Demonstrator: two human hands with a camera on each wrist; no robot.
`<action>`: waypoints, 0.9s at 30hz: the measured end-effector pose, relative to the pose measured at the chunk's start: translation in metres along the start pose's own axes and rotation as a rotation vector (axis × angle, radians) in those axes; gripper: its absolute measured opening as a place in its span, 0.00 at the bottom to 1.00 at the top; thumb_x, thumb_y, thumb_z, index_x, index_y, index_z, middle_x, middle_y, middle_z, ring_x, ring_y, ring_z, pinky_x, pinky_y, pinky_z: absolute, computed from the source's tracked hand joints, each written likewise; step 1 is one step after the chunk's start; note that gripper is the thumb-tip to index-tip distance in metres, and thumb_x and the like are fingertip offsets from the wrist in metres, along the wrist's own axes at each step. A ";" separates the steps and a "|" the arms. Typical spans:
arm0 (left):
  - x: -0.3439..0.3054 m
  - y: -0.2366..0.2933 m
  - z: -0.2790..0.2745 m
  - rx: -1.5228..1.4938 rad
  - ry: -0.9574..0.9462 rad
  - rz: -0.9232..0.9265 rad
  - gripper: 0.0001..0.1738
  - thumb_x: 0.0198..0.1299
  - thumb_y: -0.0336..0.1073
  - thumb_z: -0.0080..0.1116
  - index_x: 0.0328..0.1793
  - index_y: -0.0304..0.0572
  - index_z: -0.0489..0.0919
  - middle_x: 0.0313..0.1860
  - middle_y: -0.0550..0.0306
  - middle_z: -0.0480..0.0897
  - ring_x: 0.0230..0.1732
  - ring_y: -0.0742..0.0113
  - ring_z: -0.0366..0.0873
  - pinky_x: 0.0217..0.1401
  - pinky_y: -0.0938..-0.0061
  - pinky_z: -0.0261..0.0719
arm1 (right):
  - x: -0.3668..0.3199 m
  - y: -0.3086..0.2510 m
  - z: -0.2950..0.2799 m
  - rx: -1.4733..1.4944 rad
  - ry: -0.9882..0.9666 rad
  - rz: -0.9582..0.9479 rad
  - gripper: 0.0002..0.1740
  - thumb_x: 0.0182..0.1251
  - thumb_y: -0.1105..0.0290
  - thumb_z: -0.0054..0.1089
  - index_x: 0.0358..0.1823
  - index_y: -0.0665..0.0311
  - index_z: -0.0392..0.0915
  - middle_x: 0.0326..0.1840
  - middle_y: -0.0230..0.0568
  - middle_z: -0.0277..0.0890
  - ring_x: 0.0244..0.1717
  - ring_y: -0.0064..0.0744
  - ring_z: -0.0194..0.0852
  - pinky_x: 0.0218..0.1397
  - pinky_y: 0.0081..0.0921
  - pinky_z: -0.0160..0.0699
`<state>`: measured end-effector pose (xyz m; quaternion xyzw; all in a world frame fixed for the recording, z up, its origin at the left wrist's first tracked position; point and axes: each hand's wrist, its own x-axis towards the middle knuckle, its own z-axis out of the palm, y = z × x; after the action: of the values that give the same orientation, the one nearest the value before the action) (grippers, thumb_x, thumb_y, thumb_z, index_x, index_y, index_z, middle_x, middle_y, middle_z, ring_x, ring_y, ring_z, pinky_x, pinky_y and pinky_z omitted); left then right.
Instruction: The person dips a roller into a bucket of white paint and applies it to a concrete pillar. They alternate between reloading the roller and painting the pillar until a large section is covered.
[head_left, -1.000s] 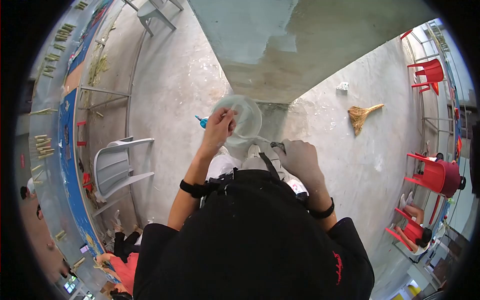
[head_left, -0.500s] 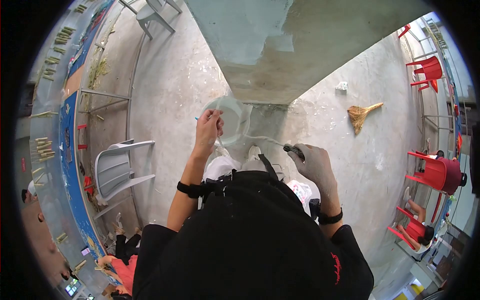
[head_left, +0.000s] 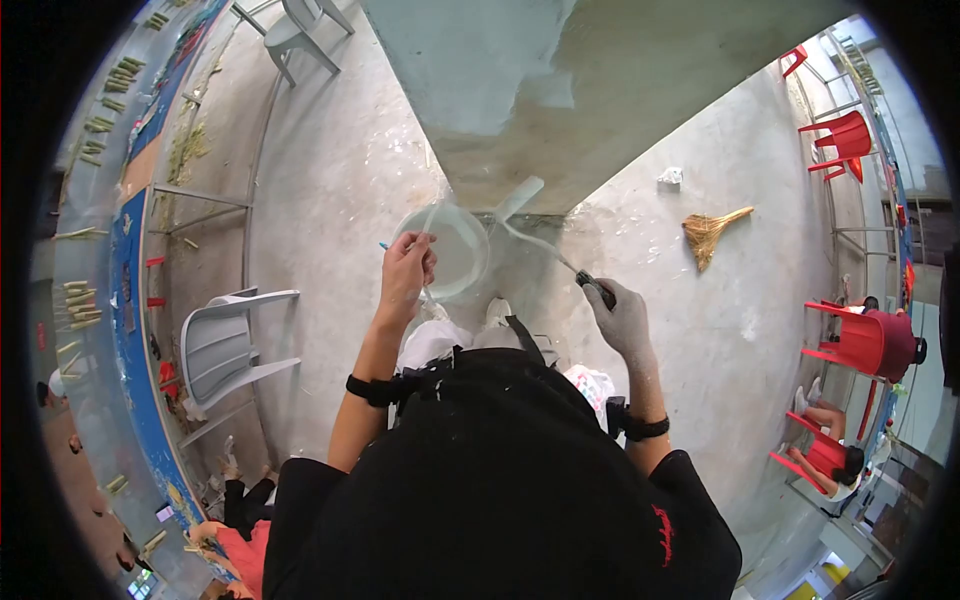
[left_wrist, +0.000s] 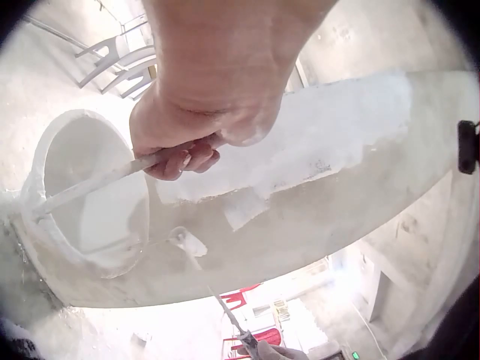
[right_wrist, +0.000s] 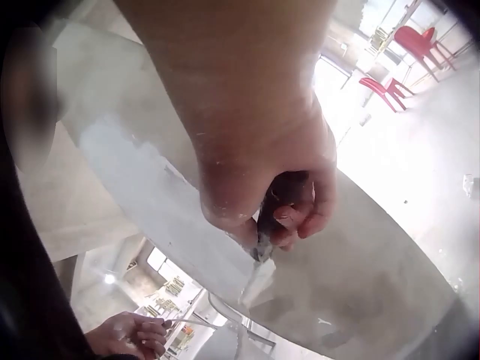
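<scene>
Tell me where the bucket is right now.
In the head view, the bucket is just left of centre, its handle gripped by the left hand, with the paint roller on its right.

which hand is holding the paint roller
The right hand, which grips the paint roller by its dark handle; the left hand instead holds the bucket by its bail.

Right of centre I see a broom (head_left: 706, 240) lying on the floor (head_left: 720, 345), a small white thing (head_left: 671, 177) near it. Red chairs (head_left: 845, 138) stand along the right side, grey chairs (head_left: 216, 352) at middle left and upper left.
</scene>
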<state>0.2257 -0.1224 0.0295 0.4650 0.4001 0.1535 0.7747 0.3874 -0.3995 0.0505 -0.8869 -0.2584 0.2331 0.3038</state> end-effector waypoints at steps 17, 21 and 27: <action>-0.011 -0.013 -0.013 0.083 0.015 -0.021 0.10 0.68 0.38 0.48 0.40 0.39 0.73 0.19 0.67 0.66 0.17 0.81 0.60 0.17 0.85 0.57 | 0.090 -0.025 0.085 0.972 0.186 -0.228 0.17 0.70 0.66 0.51 0.54 0.67 0.62 0.40 0.33 0.66 0.33 0.15 0.65 0.24 0.15 0.73; -0.012 -0.014 -0.017 0.069 0.026 -0.032 0.10 0.68 0.39 0.48 0.40 0.39 0.73 0.18 0.67 0.66 0.17 0.81 0.59 0.17 0.85 0.56 | 0.125 -0.042 0.099 0.887 0.349 -0.451 0.12 0.71 0.70 0.49 0.52 0.64 0.62 0.29 0.28 0.61 0.22 0.13 0.57 0.22 0.14 0.59; -0.017 -0.013 -0.023 0.069 0.049 -0.041 0.10 0.68 0.39 0.48 0.41 0.39 0.73 0.18 0.67 0.66 0.17 0.82 0.59 0.17 0.85 0.56 | 0.148 -0.055 0.108 1.068 0.157 -0.187 0.14 0.74 0.56 0.44 0.39 0.61 0.66 0.24 0.24 0.58 0.19 0.12 0.53 0.19 0.13 0.53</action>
<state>0.1953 -0.1262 0.0210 0.4791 0.4335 0.1353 0.7511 0.4205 -0.2281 -0.0274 -0.5975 -0.1584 0.2370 0.7495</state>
